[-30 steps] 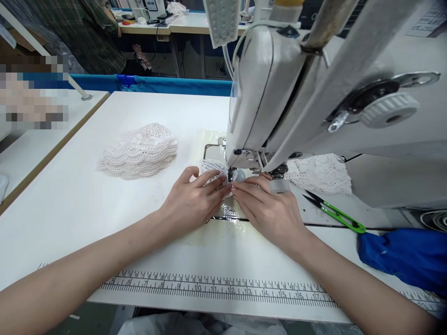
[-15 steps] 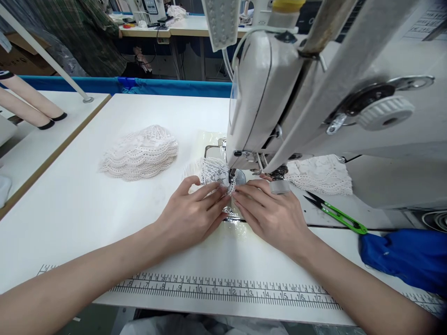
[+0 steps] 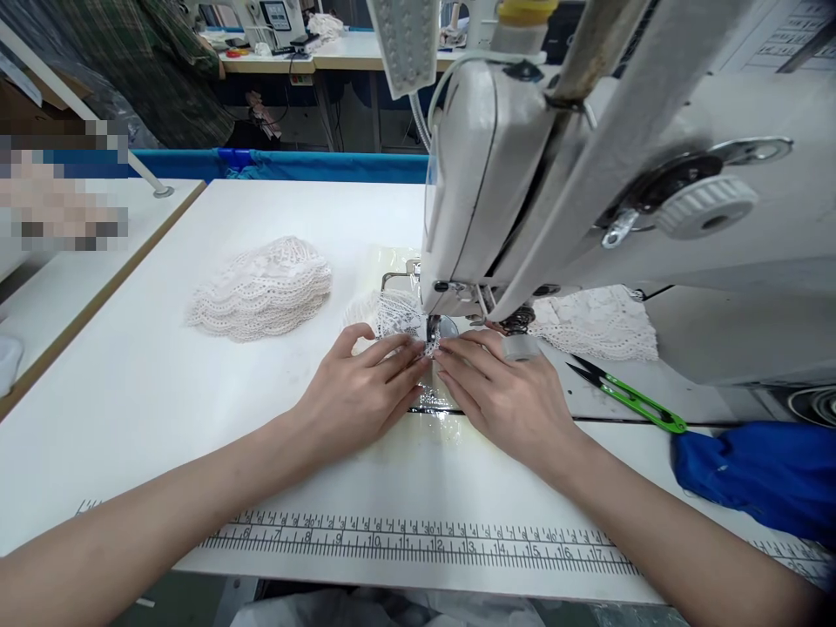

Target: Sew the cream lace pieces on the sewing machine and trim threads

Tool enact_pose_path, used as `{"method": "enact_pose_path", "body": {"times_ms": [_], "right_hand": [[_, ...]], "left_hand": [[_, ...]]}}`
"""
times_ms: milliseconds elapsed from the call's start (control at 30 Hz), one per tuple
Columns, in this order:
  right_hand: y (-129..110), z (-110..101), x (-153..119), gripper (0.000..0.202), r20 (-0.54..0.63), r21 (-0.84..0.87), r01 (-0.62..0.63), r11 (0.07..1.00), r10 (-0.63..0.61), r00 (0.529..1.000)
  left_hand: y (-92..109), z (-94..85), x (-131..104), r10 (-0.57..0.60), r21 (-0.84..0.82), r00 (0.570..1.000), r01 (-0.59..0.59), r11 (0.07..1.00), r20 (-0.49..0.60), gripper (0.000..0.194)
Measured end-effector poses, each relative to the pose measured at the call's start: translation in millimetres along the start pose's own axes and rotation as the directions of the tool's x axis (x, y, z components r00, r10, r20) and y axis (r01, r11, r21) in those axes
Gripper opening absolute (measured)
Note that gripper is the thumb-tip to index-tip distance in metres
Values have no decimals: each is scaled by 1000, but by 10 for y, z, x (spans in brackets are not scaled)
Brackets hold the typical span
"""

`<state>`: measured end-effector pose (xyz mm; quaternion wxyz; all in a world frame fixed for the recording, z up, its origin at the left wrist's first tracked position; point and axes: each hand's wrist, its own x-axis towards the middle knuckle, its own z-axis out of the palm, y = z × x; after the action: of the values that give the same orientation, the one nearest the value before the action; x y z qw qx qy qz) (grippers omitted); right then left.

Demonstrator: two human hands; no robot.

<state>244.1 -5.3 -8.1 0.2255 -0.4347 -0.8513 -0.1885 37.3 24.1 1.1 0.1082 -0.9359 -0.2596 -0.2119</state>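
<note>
A small piece of white lace [image 3: 397,313] lies under the presser foot [image 3: 432,329] of a white sewing machine [image 3: 467,174]. My left hand [image 3: 362,383] is left of the foot, its fingertips pressed together on the lace's near edge, thumb bent outward. From the right, my right hand [image 3: 506,392] holds the lace's edge just in front of the foot, fingers bent and close to the left fingertips. Hands hide part of the lace. Further left sits a stack of scalloped white lace pieces [image 3: 261,289]; more lace [image 3: 597,324] lies behind the right hand.
Green-handled thread snips [image 3: 630,396] lie right of my right hand, near a blue cloth [image 3: 761,479]. A printed ruler [image 3: 418,544] runs along the table's front edge. Across the blue-edged divider, a person in a plaid sleeve [image 3: 157,70] is by another table [image 3: 353,52].
The lace at the presser foot has shifted slightly, with less showing between my fingertips and the foot. Both hands keep nearly the same pose. The view has moved a little.
</note>
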Motion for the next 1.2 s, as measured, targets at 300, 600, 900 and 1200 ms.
{"method": "enact_pose_path", "body": {"times_ms": [300, 600, 900, 1200], "right_hand": [[3, 22, -1, 19, 35, -87, -25, 996, 28, 999], [-10, -5, 24, 26, 84, -131, -48, 990, 60, 995], [-5, 18, 20, 29, 107, -132, -73, 989, 87, 990], [-3, 16, 23, 30, 119, -146, -72, 987, 89, 989]], "left_hand": [[-42, 33, 38, -4, 2, 1000, 4, 1000, -3, 26], [-72, 81, 55, -25, -16, 1000, 25, 1000, 11, 25], [-92, 102, 56, -40, -38, 999, 41, 998, 26, 26], [-93, 91, 60, -49, -52, 999, 49, 997, 16, 27]]}}
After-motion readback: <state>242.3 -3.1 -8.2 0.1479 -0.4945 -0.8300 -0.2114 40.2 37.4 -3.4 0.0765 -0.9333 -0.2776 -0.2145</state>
